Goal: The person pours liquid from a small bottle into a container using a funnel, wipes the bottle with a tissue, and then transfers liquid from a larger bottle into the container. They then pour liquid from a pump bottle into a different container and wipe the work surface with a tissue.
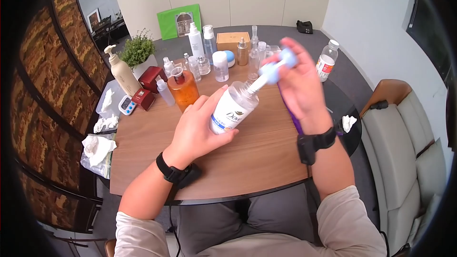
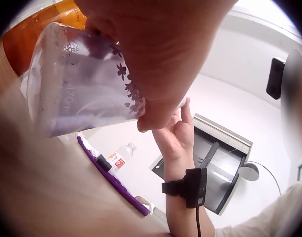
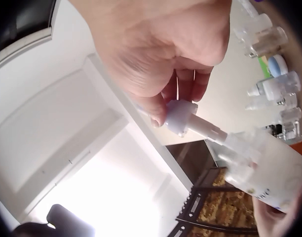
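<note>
My left hand (image 1: pixel 193 131) grips a clear bottle with a white Dove label (image 1: pixel 229 112), tilted with its open mouth toward the upper right. In the left wrist view the bottle's clear base (image 2: pixel 67 84) faces the camera, thumb along its side. My right hand (image 1: pixel 301 85) pinches a light blue pump head (image 1: pixel 270 72) by its collar, its white stem at the bottle's mouth. In the right wrist view the fingers of my right hand (image 3: pixel 166 69) hold the pump's collar (image 3: pixel 179 117), and the tube reaches into the neck of the bottle (image 3: pixel 269 170).
An amber bottle (image 1: pixel 184 90) stands just behind my left hand. Several clear and white bottles, a cardboard box (image 1: pixel 233 41) and a potted plant (image 1: pixel 138 50) stand farther back. A beige pump bottle (image 1: pixel 124 74) and a timer (image 1: pixel 127 105) are at the left, a labelled bottle (image 1: pixel 326 62) at the right.
</note>
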### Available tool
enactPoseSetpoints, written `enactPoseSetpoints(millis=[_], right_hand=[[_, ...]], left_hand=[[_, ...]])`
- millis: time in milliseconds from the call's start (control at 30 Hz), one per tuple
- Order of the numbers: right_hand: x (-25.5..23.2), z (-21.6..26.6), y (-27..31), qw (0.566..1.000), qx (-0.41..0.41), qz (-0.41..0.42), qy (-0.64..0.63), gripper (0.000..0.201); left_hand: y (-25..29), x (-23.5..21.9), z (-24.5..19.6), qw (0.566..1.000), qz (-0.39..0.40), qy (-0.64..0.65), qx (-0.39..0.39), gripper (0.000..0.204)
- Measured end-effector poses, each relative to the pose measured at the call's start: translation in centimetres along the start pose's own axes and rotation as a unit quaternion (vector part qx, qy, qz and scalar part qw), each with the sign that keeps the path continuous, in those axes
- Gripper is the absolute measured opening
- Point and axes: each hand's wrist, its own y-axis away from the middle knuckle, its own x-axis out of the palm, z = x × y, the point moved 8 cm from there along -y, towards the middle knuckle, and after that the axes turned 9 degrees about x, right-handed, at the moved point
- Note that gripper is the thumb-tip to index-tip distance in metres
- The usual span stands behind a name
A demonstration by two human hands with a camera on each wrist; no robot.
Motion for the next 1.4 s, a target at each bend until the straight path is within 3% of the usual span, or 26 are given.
enactPoseSetpoints(millis=[67, 133, 267, 333, 467, 533, 600, 667, 700, 767, 900, 1000, 1100, 1233, 1300, 1400], right_hand=[[1.7, -2.4, 0.4, 0.995, 0.065, -0.012, 0.069, 0.058], [2.1, -3.1, 0.6, 0.996, 0.078, -0.025, 0.031, 0.060], [1.8, -2.9, 0.3, 0.994, 0.093, 0.027, 0.044, 0.071], [2.8, -2.6, 0.4, 0.991, 0.062, 0.097, 0.068, 0.082], [1.9, -3.6, 0.7, 0.986, 0.077, 0.030, 0.142, 0.089], [3.0, -3.3, 0.3, 0.995, 0.044, 0.083, 0.035, 0.097], [3.0, -3.2, 0.3, 0.995, 0.062, 0.073, 0.016, 0.103], [1.7, -3.9, 0.4, 0.990, 0.078, 0.016, 0.115, 0.103], [1.4, -4.2, 0.2, 0.990, 0.078, 0.016, 0.114, 0.103], [1.8, -4.9, 0.1, 0.992, 0.085, 0.098, -0.006, 0.084], [1.3, -6.1, 0.2, 0.989, 0.127, 0.073, -0.007, 0.074], [1.2, -6.3, 0.3, 0.992, 0.088, 0.089, -0.014, 0.068], [1.2, -7.1, 0.1, 0.985, 0.133, 0.109, -0.019, 0.056], [1.4, -6.5, 0.2, 0.989, 0.109, 0.097, -0.030, 0.055], [2.9, -6.1, 0.5, 0.961, 0.184, 0.134, -0.158, 0.054], [1.1, -6.9, 0.4, 0.982, 0.122, 0.115, -0.091, 0.056]], left_hand=[[0.1, 0.1, -0.1, 0.999, -0.026, 0.015, 0.020, 0.094], [0.3, 0.1, 0.0, 0.998, -0.048, 0.028, 0.039, 0.094], [0.3, 0.5, 0.6, 0.995, -0.052, 0.063, 0.055, 0.093], [0.4, 0.5, 0.6, 0.992, -0.063, 0.096, 0.060, 0.092], [0.4, 0.9, 0.6, 0.995, -0.027, 0.095, 0.032, 0.093], [0.5, 1.2, 1.0, 0.993, -0.019, 0.111, 0.019, 0.095], [0.5, 1.1, 1.5, 0.986, -0.044, 0.159, 0.020, 0.094], [0.6, 0.9, 1.3, 0.989, -0.031, 0.142, 0.015, 0.093], [0.6, 1.1, 1.2, 0.992, -0.016, 0.127, 0.012, 0.093], [0.5, 1.5, 1.5, 0.989, -0.025, 0.149, 0.012, 0.093], [0.5, 1.6, 1.3, 0.987, -0.012, 0.156, 0.025, 0.093], [0.4, 2.0, 1.6, 0.976, -0.047, 0.210, 0.015, 0.091], [0.3, 2.2, 1.7, 0.967, -0.042, 0.252, 0.004, 0.091], [0.2, 2.3, 1.2, 0.970, -0.024, 0.243, 0.015, 0.090], [0.2, 2.6, 1.3, 0.963, 0.004, 0.268, -0.024, 0.090], [0.3, 3.0, 1.5, 0.962, 0.022, 0.273, -0.011, 0.090]])
